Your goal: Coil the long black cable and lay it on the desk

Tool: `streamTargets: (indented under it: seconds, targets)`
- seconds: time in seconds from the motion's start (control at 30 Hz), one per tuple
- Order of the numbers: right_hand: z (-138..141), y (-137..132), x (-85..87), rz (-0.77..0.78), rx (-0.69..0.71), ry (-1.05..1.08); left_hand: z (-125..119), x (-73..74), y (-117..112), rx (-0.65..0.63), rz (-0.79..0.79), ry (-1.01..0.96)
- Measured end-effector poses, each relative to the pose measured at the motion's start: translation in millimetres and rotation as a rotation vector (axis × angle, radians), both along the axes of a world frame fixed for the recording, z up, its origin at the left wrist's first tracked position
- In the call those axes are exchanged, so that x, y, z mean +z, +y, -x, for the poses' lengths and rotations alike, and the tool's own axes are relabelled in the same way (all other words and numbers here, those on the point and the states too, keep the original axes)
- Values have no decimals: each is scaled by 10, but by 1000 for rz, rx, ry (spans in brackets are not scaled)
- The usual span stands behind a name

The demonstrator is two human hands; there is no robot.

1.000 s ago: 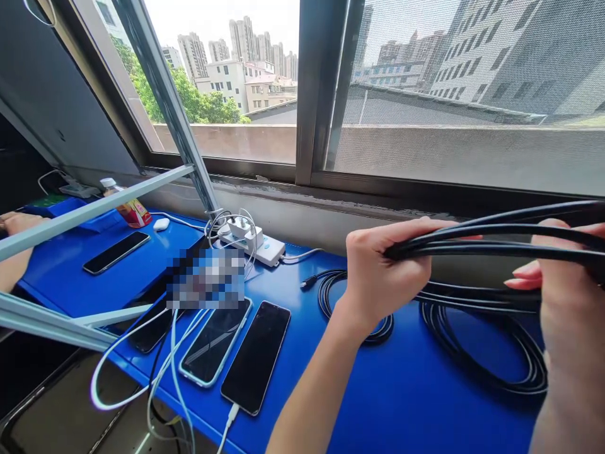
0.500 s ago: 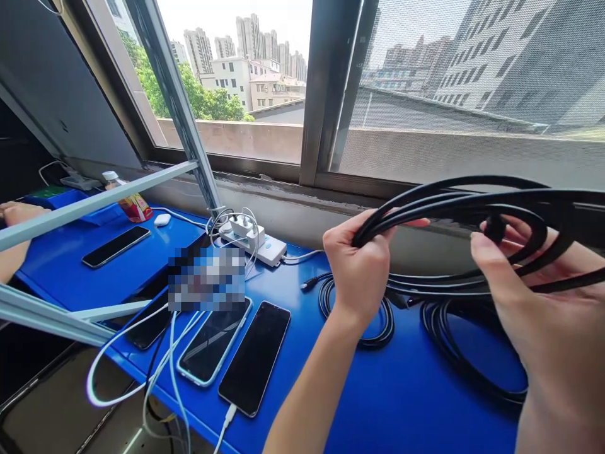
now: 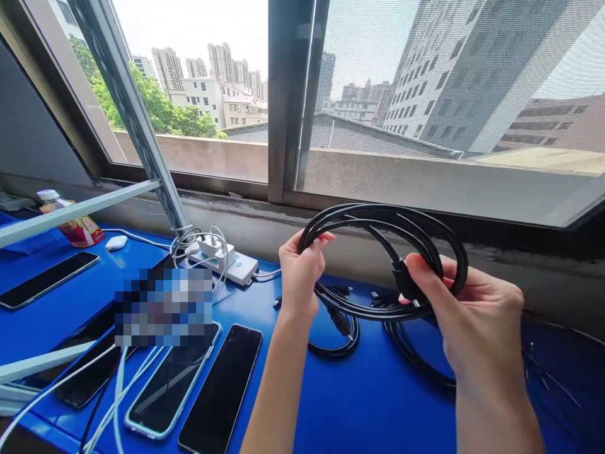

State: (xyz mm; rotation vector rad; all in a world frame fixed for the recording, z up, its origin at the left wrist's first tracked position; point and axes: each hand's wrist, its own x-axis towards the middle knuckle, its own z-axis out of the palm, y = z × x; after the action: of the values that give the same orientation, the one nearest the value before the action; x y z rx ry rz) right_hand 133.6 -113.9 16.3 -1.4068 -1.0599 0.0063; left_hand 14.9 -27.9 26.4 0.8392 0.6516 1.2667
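A coiled black cable (image 3: 378, 221) hangs in the air above the blue table (image 3: 368, 410), held between both hands. My left hand (image 3: 300, 274) is closed round the coil's left side. My right hand (image 3: 467, 315) pinches the coil's right side, thumb on a black plug (image 3: 404, 280). Under the hands lie two more black cable coils, a small one (image 3: 338, 343) and a larger one (image 3: 411, 359), flat on the table.
Several phones (image 3: 220, 391) lie in a row at the lower left, with white charging leads (image 3: 61, 384). A white power strip (image 3: 222, 261) sits by the window sill. A bottle (image 3: 70, 221) and a metal frame bar (image 3: 75, 211) stand at far left.
The long loose loops have been gathered into one smaller round coil. My right hand now pinches the plug against it. The view has shifted right and up.
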Motion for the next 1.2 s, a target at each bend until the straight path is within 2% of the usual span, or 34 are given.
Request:
streamTargets:
  seconds: [0.13,0.23,0.3,0.37,0.5,0.6,0.67,0.8,0.9,1.0,1.1,1.2]
  targets:
    - [30,-44,95,46,201,271,-38,-6,-33,-17,-26,21]
    - [63,-98,167,67,397,329,-98,-27,-54,-53,-53,42]
    - [85,-136,176,39,469,322,-126,-47,-50,-95,-67,51]
    - [105,-167,161,14,403,263,-115,-66,-28,-188,-86,73]
    - [116,-167,122,-18,70,88,24,-87,38,-429,-136,121]
    - [77,-107,98,-103,-107,-3,144,-99,76,-417,-165,158]
    - [43,-67,76,-107,-158,-111,194,-106,92,-382,-165,223]
    - [-1,-11,21,3,-142,-299,235,-119,111,-403,-132,425]
    - [-46,51,-39,65,-71,-360,254,-150,131,-419,-100,634]
    - [-133,143,-136,147,29,-372,285,-211,170,-406,-117,854]
    - [-218,237,-240,278,79,-356,316,-274,224,-460,-105,1080]
    - [-253,317,-315,437,137,-312,331,-314,282,-511,-36,1180]
